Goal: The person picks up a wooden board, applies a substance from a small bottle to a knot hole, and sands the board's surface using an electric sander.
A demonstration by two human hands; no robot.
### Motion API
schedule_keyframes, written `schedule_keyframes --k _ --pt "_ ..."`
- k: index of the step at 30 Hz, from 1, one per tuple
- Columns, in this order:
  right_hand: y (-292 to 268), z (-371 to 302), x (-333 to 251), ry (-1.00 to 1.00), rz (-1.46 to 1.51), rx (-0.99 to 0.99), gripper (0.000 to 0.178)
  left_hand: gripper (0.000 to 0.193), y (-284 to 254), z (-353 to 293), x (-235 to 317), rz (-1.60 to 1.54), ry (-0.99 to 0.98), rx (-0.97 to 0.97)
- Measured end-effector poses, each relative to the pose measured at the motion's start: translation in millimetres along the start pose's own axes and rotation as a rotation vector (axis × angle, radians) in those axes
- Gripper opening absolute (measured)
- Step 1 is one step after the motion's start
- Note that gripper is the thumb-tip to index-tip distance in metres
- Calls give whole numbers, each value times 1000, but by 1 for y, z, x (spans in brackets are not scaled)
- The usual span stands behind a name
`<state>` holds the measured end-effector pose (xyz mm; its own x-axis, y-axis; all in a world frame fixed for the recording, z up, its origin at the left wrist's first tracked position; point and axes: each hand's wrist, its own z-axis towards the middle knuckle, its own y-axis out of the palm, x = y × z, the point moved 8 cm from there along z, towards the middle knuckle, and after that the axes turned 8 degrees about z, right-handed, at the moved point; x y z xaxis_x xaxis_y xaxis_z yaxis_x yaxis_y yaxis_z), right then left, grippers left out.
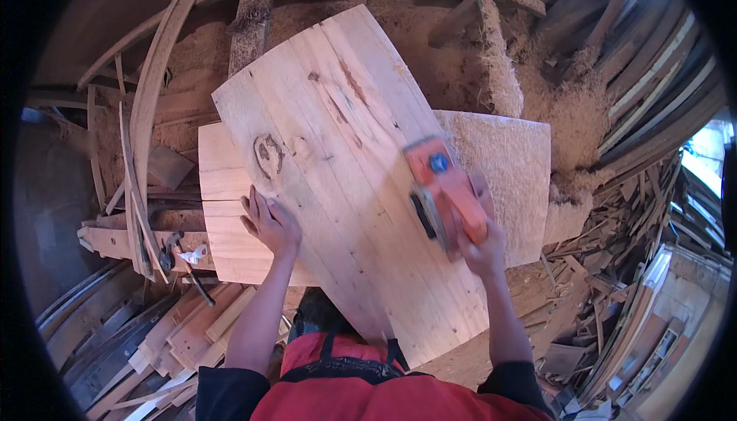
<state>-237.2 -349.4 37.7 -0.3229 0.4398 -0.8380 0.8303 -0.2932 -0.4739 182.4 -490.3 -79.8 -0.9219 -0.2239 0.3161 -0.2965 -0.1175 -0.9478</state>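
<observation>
A wide panel of joined pale boards, with knots and dark streaks, lies slanted across a second pale wooden panel. On the upper panel's right part rests an orange electric hand planer with a blue front knob. My right hand is wrapped round its rear handle, some fingers hidden behind it. Along the panel's left edge my left hand lies pressed down, fingers stretched out and apart, holding nothing.
A hammer lies left of the panels. Cut boards are stacked at the lower left, and long planks lean at the right. Wood shavings and scrap pieces cover the ground. Beams run behind the panels.
</observation>
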Motion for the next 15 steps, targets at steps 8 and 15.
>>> schedule_keyframes --k 8,15 --pt "91 203 -105 -410 41 36 36 52 -3 2 1 -25 24 -13" --pt "161 332 -206 -348 -112 23 40 52 -1 2 2 -17 19 -35"
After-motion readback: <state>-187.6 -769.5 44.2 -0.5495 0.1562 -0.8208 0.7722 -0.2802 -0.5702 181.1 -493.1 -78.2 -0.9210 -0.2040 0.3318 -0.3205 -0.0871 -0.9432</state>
